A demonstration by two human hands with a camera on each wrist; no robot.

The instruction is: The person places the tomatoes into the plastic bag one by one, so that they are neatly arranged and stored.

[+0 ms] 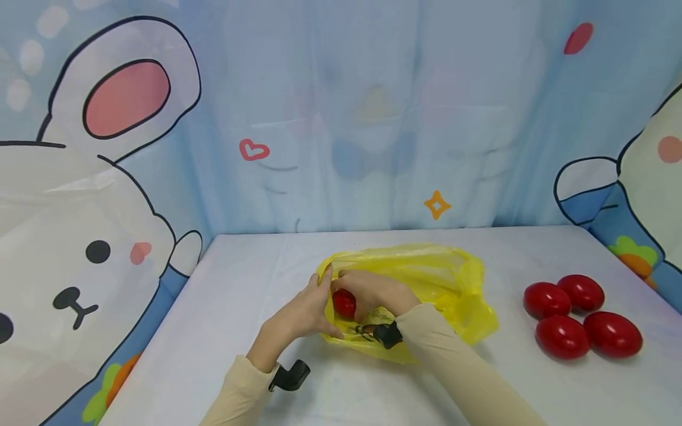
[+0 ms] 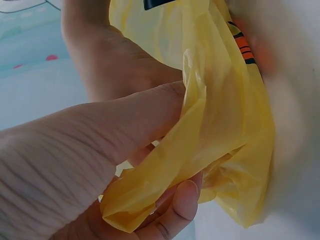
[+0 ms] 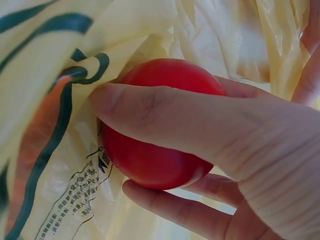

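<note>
Filling the whole back of the view, a blue cartoon curtain (image 1: 469, 148) hangs behind a white table (image 1: 229, 290), and there on the table, centre stage, lies a yellow bag (image 1: 460, 296) with its mouth gaping toward the person. Thin, crinkly, next to weightless by the look of it, that plastic should flop and fold rather than stand by itself, so the rim, gathered between thumb and fingers, looks the place to take hold. And that's just where the left hand (image 1: 301, 310) is, pinching the rim at the bag's left end! Into the mouth goes the right hand (image 1: 373, 293), and what a grip: thumb across one side, fingers round the other, wrapped about a red ball (image 3: 155, 165) inside the bag, near the printed plastic. Smooth and glossy, it will probably feel slick; no dent shows under the thumb, so call it firm and likely light, though whether it would crack is anyone's guess. Round its widest part, thumb opposite fingers, seems the surest hold. Off to the right, well apart from the bag, four more red balls (image 1: 562, 337) sit close together, untouched. Smallest of all, a black wrist camera (image 1: 290, 377) juts from the left cuff.
</note>
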